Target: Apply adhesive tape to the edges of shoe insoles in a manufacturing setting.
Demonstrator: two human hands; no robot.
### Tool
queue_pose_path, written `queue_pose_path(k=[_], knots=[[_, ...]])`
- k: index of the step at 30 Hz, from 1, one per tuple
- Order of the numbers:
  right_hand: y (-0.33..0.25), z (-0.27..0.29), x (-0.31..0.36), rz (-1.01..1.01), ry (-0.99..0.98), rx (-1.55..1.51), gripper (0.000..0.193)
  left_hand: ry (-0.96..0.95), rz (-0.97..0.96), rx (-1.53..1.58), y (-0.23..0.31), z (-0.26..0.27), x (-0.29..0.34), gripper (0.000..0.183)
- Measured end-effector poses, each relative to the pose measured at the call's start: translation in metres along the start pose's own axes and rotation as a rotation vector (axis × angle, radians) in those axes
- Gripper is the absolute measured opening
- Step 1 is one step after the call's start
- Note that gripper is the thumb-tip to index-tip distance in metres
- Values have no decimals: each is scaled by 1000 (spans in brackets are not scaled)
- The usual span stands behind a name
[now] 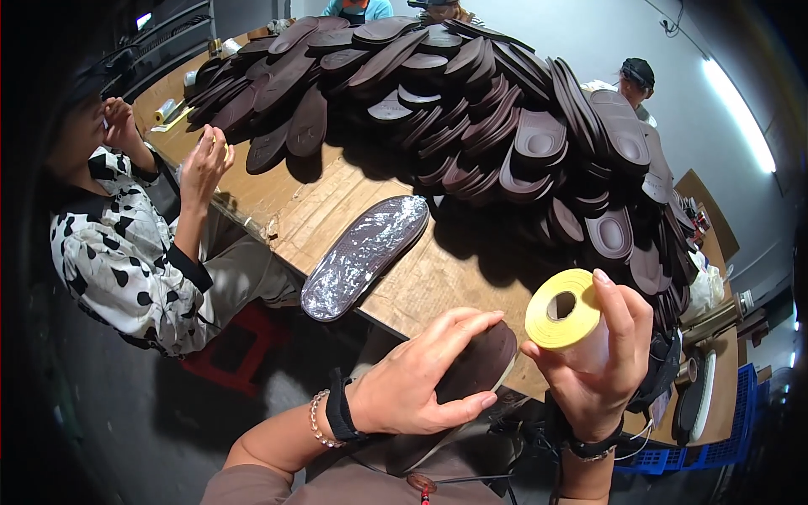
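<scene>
My left hand (417, 370) is wrapped over a dark brown shoe insole (486, 353), thumb on its near side and fingers along its top. The insole is tilted above my lap, and part of it is hidden under the hand. Gripped between the thumb and fingers of my right hand (614, 362) is a roll of tape (543, 330) with a yellow end face and a pale side. The roll is just right of the insole's tip. On the table's near edge lies another sole (366, 257), its top covered with shiny, wrinkled clear film.
A tall heap of brown insoles (539, 135) covers much of the wooden table (316, 206). A person in a spotted shirt (126, 252) sits at the left, hands raised. Other people are behind the heap. A red stool (240, 349) and a blue crate (732, 425) stand lower down.
</scene>
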State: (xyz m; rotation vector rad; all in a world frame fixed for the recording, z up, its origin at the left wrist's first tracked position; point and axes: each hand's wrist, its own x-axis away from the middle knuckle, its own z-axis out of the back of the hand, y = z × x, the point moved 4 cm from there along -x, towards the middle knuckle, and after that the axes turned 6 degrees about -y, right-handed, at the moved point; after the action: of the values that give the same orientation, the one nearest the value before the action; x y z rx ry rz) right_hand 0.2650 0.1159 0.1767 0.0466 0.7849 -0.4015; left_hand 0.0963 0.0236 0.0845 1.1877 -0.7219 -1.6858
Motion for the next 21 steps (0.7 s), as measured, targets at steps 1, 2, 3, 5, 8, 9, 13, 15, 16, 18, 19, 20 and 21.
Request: queue_pose_path(k=[1,2,3,5,8,9,13,15,16,18,19,20,21], knots=[[0,0,0,-12,-6,-2,90,0,1,1,1,0,0,84],[1,-1,1,-24,-11,-4,90,-2,4,-1,1,1,0,84],[1,-1,1,-25,-11,-4,90,-4,7,-3,1,1,0,84],[2,-3,1,-47,-32,-23,89,-3,10,-7,1,0,0,84],[3,-3,2,-84,-56,-24,88,3,13,-11,3,0,1,84],[2,-3,3,-84,-55,-23,88,10,14,-8,3,0,1,84],[10,1,2,-208,-146,-212,92,-2,30,16,22,8,1,84],[12,7,-1,-343,-134,-562,99,3,-60,-73,53,21,-2,83],[5,19,-11,-263,-90,-580,105,-6,-96,-99,70,28,-5,85],[-11,44,-23,-412,-11,-604,120,-48,-167,-177,104,40,-15,89],[-15,63,-27,-344,58,-476,123,-63,-232,-173,117,43,-23,89],[-17,84,-30,-276,125,-344,125,-79,-298,-168,127,45,-32,89],[-17,106,-36,-239,9,-116,128,-83,-361,-211,130,47,-41,90]])
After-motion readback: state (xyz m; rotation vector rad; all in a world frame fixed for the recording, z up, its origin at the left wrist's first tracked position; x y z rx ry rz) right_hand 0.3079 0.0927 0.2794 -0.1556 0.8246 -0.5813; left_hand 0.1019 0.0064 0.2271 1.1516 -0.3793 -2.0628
